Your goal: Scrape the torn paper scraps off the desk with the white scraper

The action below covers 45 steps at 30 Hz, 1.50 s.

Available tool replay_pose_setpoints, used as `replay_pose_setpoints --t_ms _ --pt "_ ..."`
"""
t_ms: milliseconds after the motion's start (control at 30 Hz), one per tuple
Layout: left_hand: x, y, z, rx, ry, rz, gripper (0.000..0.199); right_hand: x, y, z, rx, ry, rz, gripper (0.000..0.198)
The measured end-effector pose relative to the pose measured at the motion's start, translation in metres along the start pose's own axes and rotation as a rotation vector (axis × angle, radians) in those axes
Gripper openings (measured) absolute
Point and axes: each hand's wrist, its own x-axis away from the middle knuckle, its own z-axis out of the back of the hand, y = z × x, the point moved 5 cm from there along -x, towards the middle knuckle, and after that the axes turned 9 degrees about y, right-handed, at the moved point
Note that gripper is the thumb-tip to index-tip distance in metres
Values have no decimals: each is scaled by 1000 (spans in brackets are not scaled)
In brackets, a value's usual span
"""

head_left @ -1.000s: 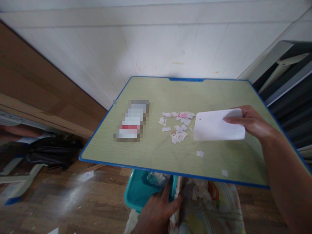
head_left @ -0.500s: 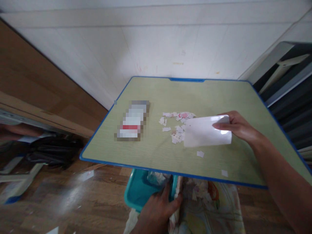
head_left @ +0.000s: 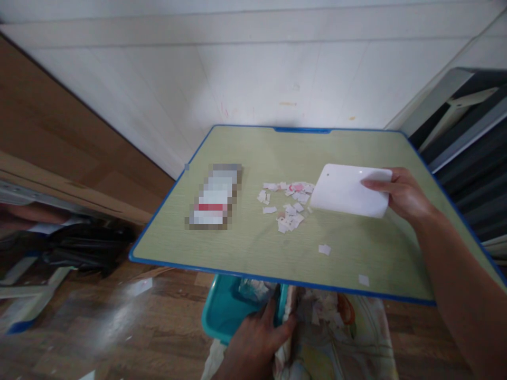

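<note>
My right hand [head_left: 407, 192] is closed on one end of a white plastic scraper [head_left: 352, 192], a flat glossy piece with a small hole near its far corner. Its left edge reaches the torn paper scraps [head_left: 293, 211], some white and some pinkish, in a loose pile on the green tabletop [head_left: 245, 142]. Below the table's front edge, my left hand [head_left: 255, 338] grips the right rim of a teal plastic basin [head_left: 222, 306]. Crumpled, pale wrapping [head_left: 255, 290] lies inside the basin.
A blurred-out phone-like object [head_left: 216, 195] lies on the table's left. Single scraps sit near the front edge. Patterned cloth [head_left: 348, 338] with scraps is beside the basin. Cardboard [head_left: 71, 116] stands left, a black bag [head_left: 87, 243] below it, and a wall [head_left: 253, 79] behind.
My right hand has lifted the scraper and moved it up and to the right, uncovering more scraps. My left hand keeps its place on the basin.
</note>
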Motion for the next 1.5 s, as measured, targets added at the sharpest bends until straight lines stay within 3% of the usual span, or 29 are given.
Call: replay_pose_setpoints --t_ms 167,367,567,767,933,1067,1500 --pt "0 0 -2 -7 -16 7 76 3 1 -1 75 -105 -50 14" --pt "-3 0 1 -6 13 -10 70 2 -1 -1 55 -97 -7 12" --pt "-2 1 2 5 36 -22 75 9 2 -9 85 -265 -85 18" --pt "-1 0 1 8 1 -9 74 3 -4 -3 107 -215 -37 11" --pt "-2 1 2 -6 -16 9 73 11 -2 -14 282 -456 -110 16" --pt "-1 1 2 3 16 2 71 20 -3 -24 402 -602 -77 20" --pt "0 1 2 3 35 -4 77 58 1 -60 473 -1038 -97 22"
